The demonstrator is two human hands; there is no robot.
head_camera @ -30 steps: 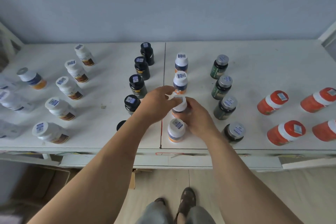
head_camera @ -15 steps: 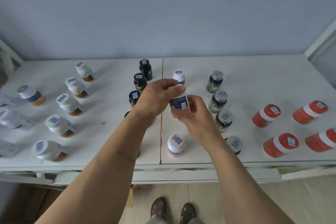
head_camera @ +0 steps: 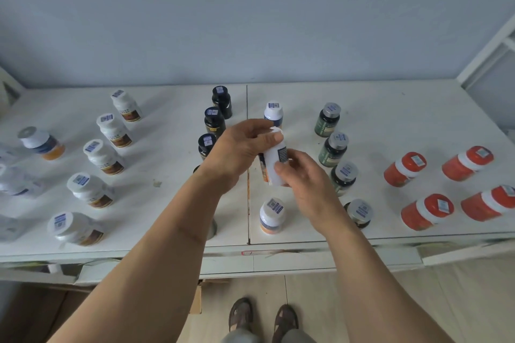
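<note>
Your left hand (head_camera: 242, 147) grips the cap end and your right hand (head_camera: 303, 183) the base of the white bottle (head_camera: 274, 160), which is tilted at frame centre above the table (head_camera: 390, 119). Risk: if your grip slips while turning, it drops onto the standing bottle (head_camera: 271, 214) just below. Half a second ago its dark label faced you; now mostly white shows.

Black bottles (head_camera: 214, 121) crowd the left of the table crack (head_camera: 247, 97); past them I see a wide bare lane. Just right of the crack, a bare spot sits under the held bottle (head_camera: 271, 160). Green bottles (head_camera: 333, 149) stand further right.
</note>
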